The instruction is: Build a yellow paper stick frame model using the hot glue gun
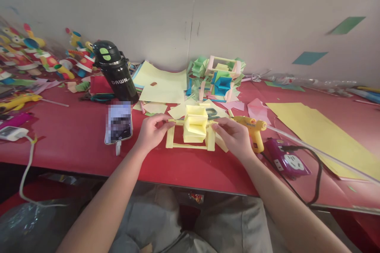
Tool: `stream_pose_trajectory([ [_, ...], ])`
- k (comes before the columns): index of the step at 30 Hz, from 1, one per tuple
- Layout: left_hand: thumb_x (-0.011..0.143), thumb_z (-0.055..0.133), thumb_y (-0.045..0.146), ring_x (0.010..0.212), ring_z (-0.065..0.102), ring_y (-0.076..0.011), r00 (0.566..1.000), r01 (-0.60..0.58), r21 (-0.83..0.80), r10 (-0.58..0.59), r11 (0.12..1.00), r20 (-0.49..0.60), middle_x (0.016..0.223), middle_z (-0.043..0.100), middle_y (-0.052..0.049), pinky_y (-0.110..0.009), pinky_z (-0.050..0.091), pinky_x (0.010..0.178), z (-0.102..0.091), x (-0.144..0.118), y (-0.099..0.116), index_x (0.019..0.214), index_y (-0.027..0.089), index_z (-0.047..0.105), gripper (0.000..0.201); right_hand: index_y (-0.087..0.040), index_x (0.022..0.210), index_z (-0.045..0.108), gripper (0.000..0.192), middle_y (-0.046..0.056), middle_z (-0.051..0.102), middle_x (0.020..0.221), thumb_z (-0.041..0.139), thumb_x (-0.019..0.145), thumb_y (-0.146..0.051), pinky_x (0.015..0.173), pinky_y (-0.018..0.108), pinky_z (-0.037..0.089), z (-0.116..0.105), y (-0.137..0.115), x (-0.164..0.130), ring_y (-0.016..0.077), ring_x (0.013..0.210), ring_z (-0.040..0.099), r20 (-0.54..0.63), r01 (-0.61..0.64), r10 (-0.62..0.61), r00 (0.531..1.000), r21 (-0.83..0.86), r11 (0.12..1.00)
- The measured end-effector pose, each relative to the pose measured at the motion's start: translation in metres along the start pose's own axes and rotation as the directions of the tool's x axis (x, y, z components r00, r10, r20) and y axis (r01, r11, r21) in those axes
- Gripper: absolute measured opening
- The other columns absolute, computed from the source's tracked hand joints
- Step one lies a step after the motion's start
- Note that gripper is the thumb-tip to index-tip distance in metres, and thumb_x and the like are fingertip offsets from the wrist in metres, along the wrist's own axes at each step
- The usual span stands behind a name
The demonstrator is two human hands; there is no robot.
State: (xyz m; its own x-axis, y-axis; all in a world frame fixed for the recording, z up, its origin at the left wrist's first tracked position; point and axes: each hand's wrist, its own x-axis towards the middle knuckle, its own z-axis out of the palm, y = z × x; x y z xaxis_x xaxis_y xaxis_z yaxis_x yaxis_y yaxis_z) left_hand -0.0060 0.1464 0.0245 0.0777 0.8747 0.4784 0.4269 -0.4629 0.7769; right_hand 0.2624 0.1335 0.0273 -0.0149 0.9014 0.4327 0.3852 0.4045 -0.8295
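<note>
A: Status of the yellow paper frame [190, 136]?

B: Stands assembled on the red table [74, 142]; folded block mounted centrally; left hand [151, 130] and right hand [234, 136] pinch its top bar ends; likely only finishing remains.

A: Surroundings?

B: Glue gun [252, 126] beside; paper scraps about; white partition [267, 19] behind.

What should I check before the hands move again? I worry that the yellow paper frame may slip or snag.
1. Left hand grips the paper frame at its left end: ok.
2. Right hand grips its right end: ok.
3. Frame foot rests on the red table: ok.
4. Glue gun clear of the right hand: not ok, it lies right beside it.
5. Phone clear of the left hand: ok, apart.
6. Glue joints set: cannot tell.
</note>
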Motion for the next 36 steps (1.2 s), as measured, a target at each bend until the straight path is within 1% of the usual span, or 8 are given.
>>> stream_pose_trajectory([
  [7, 0.082, 0.071, 0.042, 0.075, 0.065, -0.0186, 1.0, 0.01, -0.011, -0.011, 1.0, -0.007, 0.08, 0.073, -0.004, -0.031, 0.052, 0.072, 0.0, 0.0001, 0.0017, 0.081, 0.022, 0.075, 0.02, -0.019, 0.083, 0.07, 0.02, 0.004, 0.073, 0.083, 0.068, 0.084, -0.039, 0.072, 0.032, 0.057, 0.0002, 0.0015, 0.0, 0.0197, 0.078, 0.069, 0.002, 0.009, -0.009, 1.0, 0.003, 1.0],
  [15, 0.082, 0.07, 0.044, 0.077, 0.066, -0.0206, 1.0, 0.027, 0.002, -0.027, 1.0, -0.003, 0.078, 0.072, -0.004, -0.033, 0.052, 0.073, 0.0003, 0.0003, -0.0003, 0.08, 0.022, 0.074, 0.023, -0.02, 0.082, 0.07, 0.019, 0.004, 0.073, 0.082, 0.068, 0.084, -0.039, 0.073, 0.033, 0.058, 0.0005, -0.0001, 0.0001, 0.0201, 0.078, 0.069, 0.001, 0.019, -0.019, 1.0, -0.006, 1.0],
  [18, 0.083, 0.068, 0.047, 0.076, 0.065, -0.0204, 0.999, 0.04, 0.001, -0.04, 0.999, 0.014, 0.079, 0.072, -0.004, -0.032, 0.051, 0.07, 0.0007, 0.0012, 0.0004, 0.082, 0.022, 0.073, 0.026, -0.02, 0.082, 0.07, 0.019, 0.004, 0.073, 0.082, 0.068, 0.084, -0.04, 0.073, 0.034, 0.058, 0.0001, 0.0, -0.0002, 0.0205, 0.078, 0.069, 0.0, 0.018, -0.018, 1.0, -0.011, 1.0],
  [22, 0.087, 0.061, 0.05, 0.075, 0.062, -0.0189, 0.996, 0.053, 0.006, -0.054, 0.999, 0.065, 0.083, 0.071, -0.005, -0.029, 0.047, 0.062, 0.0002, 0.0016, 0.0025, 0.086, 0.021, 0.071, 0.031, -0.02, 0.083, 0.07, 0.021, 0.004, 0.073, 0.082, 0.066, 0.085, -0.041, 0.074, 0.034, 0.058, -0.0004, 0.0005, -0.0005, 0.0205, 0.079, 0.069, -0.005, 0.012, -0.012, 1.0, -0.023, 1.0],
  [26, 0.088, 0.061, 0.048, 0.079, 0.061, -0.0185, 0.995, 0.061, 0.002, -0.061, 0.998, 0.079, 0.09, 0.07, -0.005, -0.027, 0.045, 0.062, -0.0011, 0.0014, 0.0035, 0.094, 0.021, 0.07, 0.029, -0.02, 0.083, 0.07, 0.02, 0.004, 0.073, 0.083, 0.066, 0.085, -0.04, 0.074, 0.033, 0.058, -0.0005, 0.0011, -0.0006, 0.0199, 0.079, 0.069, -0.001, 0.013, -0.013, 1.0, -0.01, 1.0],
  [36, 0.087, 0.063, 0.046, 0.07, 0.057, -0.0159, 0.999, 0.051, 0.027, -0.051, 0.998, 0.019, 0.086, 0.07, -0.004, -0.027, 0.041, 0.059, 0.0017, 0.0018, -0.0013, 0.088, 0.02, 0.07, 0.026, -0.021, 0.082, 0.07, 0.02, 0.004, 0.073, 0.082, 0.068, 0.084, -0.041, 0.074, 0.033, 0.058, 0.0, -0.0002, -0.0006, 0.0198, 0.078, 0.069, -0.004, 0.012, -0.012, 1.0, -0.003, 1.0],
])
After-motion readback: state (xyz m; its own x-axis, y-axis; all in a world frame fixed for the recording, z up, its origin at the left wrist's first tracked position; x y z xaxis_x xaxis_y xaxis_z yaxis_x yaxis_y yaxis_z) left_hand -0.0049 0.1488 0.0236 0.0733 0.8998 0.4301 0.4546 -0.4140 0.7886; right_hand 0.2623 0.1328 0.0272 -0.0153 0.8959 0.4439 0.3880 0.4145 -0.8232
